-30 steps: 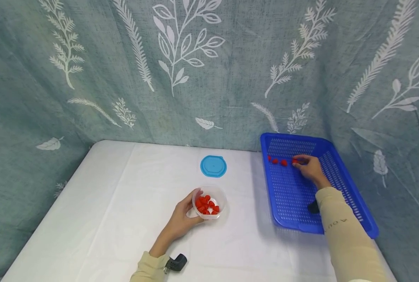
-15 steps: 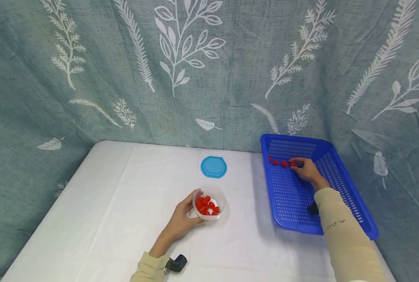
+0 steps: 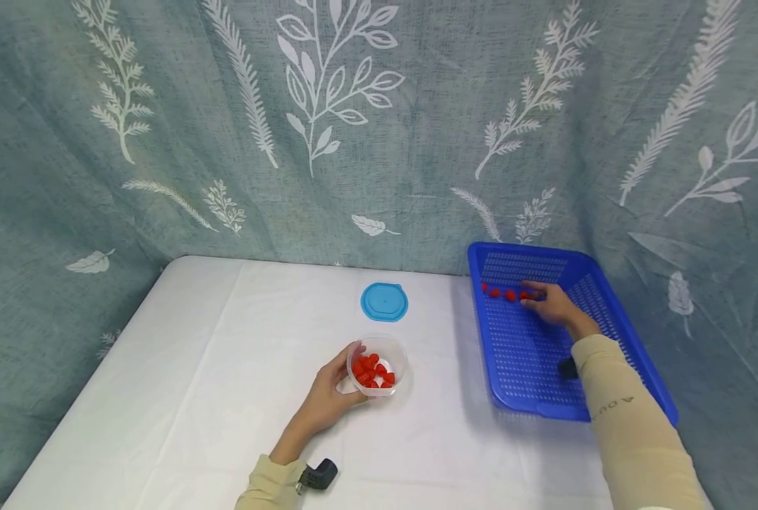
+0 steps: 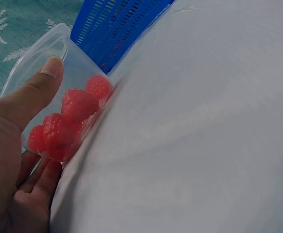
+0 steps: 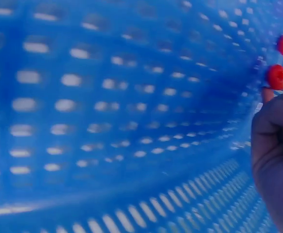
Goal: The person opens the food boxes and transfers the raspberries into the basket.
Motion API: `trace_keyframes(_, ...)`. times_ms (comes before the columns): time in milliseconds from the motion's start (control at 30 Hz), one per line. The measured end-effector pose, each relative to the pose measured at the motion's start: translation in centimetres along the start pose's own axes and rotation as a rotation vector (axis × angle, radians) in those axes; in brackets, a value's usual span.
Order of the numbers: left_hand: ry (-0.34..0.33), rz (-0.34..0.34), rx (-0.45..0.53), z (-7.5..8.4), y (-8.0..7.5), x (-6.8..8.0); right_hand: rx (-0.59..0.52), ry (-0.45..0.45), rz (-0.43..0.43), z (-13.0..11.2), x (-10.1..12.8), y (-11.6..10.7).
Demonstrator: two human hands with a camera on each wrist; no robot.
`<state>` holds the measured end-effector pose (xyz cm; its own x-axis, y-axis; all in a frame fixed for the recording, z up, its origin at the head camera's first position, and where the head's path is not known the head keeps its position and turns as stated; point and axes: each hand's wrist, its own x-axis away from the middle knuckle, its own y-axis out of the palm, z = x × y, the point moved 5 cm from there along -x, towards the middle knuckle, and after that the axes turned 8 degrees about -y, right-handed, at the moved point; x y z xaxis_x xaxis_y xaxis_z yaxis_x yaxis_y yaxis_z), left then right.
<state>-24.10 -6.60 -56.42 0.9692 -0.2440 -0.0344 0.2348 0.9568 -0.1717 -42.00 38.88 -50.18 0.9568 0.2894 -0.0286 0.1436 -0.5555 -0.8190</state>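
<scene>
My left hand (image 3: 330,391) grips a clear plastic tub (image 3: 399,348) by its side, tilted over the white tablecloth. Several raspberries (image 4: 78,104) lie inside it, and the left wrist view shows my thumb pressed along its wall. Inside the blue basket (image 3: 532,407) at the right, my right hand (image 3: 559,307) has fingertips around one raspberry (image 5: 278,76). That raspberry stands at the right end of a short row of other raspberries (image 3: 510,295) near the basket's far part. Part of the held raspberry is hidden by the fingers in the right wrist view.
A light blue lid (image 3: 384,302) lies on the white-covered table (image 3: 226,354), beyond the tub. Behind the table hangs a green leaf-patterned curtain (image 3: 417,142), close to the basket's raised, perforated walls.
My right hand has shifted slightly left with the raspberry, bringing it beside the others in the row. The left hand and tub stay in place.
</scene>
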Motion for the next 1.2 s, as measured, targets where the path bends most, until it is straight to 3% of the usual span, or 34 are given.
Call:
trace_keyframes(167, 0.003, 0.010, 0.014, 0.0, 0.1, 0.0, 0.044, -0.018, -0.050, -2.0, 0.4, -1.7)
trace_keyframes(333, 0.015, 0.011, 0.002, 0.0, 0.1, 0.1, 0.069, -0.055, -0.001, -6.1, 0.8, -4.2)
trace_keyframes(633, 0.022, 0.004, -0.019, 0.3, 0.2, 0.2, -0.033, -0.201, 0.101, -13.8, 3.1, -6.6)
trace_keyframes(933, 0.016, 0.000, -0.029, 0.5, 0.1, 0.2, -0.131, -0.324, 0.024, -21.4, 6.6, -3.9)
trace_keyframes(1200, 0.014, -0.003, -0.036, 0.6, 0.2, 0.2, -0.176, -0.361, -0.026, -25.1, 9.9, 0.9)
